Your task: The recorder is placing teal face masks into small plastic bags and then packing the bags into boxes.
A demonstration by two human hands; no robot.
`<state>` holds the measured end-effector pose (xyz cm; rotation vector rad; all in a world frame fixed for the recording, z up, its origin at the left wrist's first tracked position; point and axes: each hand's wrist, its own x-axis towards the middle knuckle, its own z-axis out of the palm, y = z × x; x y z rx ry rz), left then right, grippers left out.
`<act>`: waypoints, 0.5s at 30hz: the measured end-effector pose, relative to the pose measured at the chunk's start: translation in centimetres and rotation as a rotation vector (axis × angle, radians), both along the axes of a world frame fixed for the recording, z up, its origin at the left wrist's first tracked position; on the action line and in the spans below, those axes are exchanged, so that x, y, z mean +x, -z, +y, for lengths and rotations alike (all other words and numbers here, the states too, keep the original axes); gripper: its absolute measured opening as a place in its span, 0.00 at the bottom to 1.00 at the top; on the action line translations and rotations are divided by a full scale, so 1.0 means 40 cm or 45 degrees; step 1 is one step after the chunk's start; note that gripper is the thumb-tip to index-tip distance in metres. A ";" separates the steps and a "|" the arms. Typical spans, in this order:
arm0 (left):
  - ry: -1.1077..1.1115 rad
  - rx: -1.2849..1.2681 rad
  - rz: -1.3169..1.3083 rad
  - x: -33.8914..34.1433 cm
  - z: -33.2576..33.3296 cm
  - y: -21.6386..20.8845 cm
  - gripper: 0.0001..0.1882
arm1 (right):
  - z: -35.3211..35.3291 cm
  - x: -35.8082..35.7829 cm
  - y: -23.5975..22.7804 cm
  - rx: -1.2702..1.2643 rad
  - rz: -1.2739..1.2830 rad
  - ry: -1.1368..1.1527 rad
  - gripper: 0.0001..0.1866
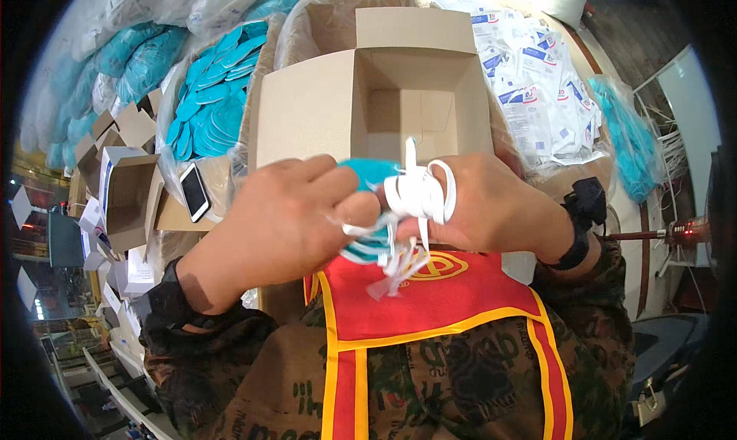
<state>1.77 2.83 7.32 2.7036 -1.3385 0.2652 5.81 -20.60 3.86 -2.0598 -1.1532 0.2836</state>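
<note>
Both of my hands meet in front of my chest, above the near edge of an opened cardboard box [307, 125]. My left hand [299, 213] is closed, its fingers curled against a stack of teal pads [368, 249] with white edges. Loose white strands and a clear, blurred piece hang beside its fingertips. My right hand [495, 202] is closed around a bundle of wound white cord [418, 194], one end of which sticks up. Part of the pads is hidden behind my left fingers.
At the left, a plastic-lined carton holds a pile of teal oval pads [219, 87]; a phone [195, 190] lies beside it. White printed packets [537, 87] fill a lined container at the right. Several small boxes [127, 194] are at far left, and bagged teal items [629, 144] at far right.
</note>
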 end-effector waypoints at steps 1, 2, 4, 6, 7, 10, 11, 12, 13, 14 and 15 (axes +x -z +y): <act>0.042 -0.011 0.012 -0.003 0.000 0.011 0.15 | -0.008 -0.004 -0.009 -0.099 -0.039 0.040 0.23; 0.050 0.012 0.009 -0.007 0.002 0.009 0.14 | -0.011 -0.007 -0.013 -0.198 -0.078 0.080 0.23; 0.065 0.061 0.005 -0.017 0.010 -0.007 0.10 | -0.017 -0.014 -0.003 -0.124 -0.160 -0.032 0.24; 0.083 0.004 0.209 -0.034 0.020 -0.031 0.11 | -0.052 -0.032 -0.019 -0.200 -0.289 -0.162 0.24; 0.095 -0.024 0.305 -0.049 0.024 -0.047 0.11 | -0.067 -0.039 -0.054 -0.290 -0.078 -0.251 0.20; 0.144 0.057 0.502 -0.083 0.059 -0.089 0.13 | -0.140 -0.062 -0.076 -0.192 0.166 -0.518 0.15; -0.045 -0.011 0.496 -0.081 0.112 -0.087 0.13 | -0.188 -0.068 -0.085 -0.165 0.284 -0.401 0.15; -0.271 -0.082 0.481 -0.096 0.178 -0.087 0.14 | -0.241 -0.070 -0.097 -0.140 0.390 -0.319 0.16; -0.508 -0.007 0.267 -0.138 0.257 -0.057 0.14 | -0.276 -0.062 -0.098 -0.048 0.512 -0.198 0.15; -0.715 0.092 0.050 -0.165 0.293 -0.023 0.15 | -0.313 -0.062 -0.071 0.132 0.674 0.088 0.14; -0.715 0.052 0.059 -0.163 0.288 -0.010 0.15 | -0.323 -0.081 -0.030 0.334 0.816 0.412 0.13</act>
